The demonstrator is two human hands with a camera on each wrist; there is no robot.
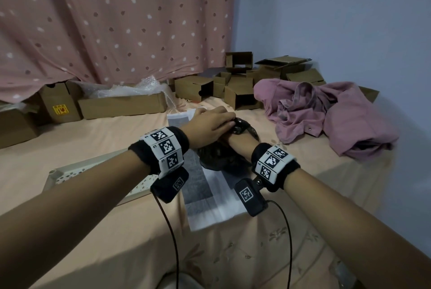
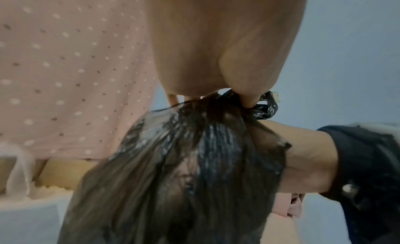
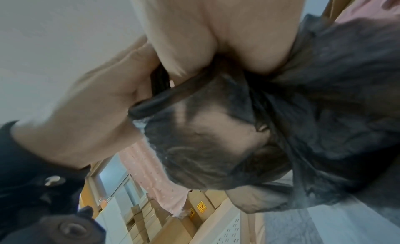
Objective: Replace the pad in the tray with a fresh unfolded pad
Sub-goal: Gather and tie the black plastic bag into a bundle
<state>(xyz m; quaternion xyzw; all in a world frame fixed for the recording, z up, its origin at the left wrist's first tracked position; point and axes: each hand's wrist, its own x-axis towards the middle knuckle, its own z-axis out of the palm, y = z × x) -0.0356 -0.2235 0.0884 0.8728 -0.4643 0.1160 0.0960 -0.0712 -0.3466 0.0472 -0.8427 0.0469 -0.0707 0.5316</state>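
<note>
Right hand fingers hidden (under left hand).

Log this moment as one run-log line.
left hand: grips black bag neck | right hand: grips bag | pad: on bed | tray: beside

Both forearms are bare, no sleeves. The left hand and the right hand each have a thick black fabric wristband just behind them at the wrist. Around each wristband runs a strip of white square panels printed with black pixelated marker codes, small letters at their corners. Under each wrist hangs a small black camera box carrying its own white-framed marker square; the right one joins its band by a bracket with a silver screw. A thin black cable trails from each box back along the arm toward the body.
</note>
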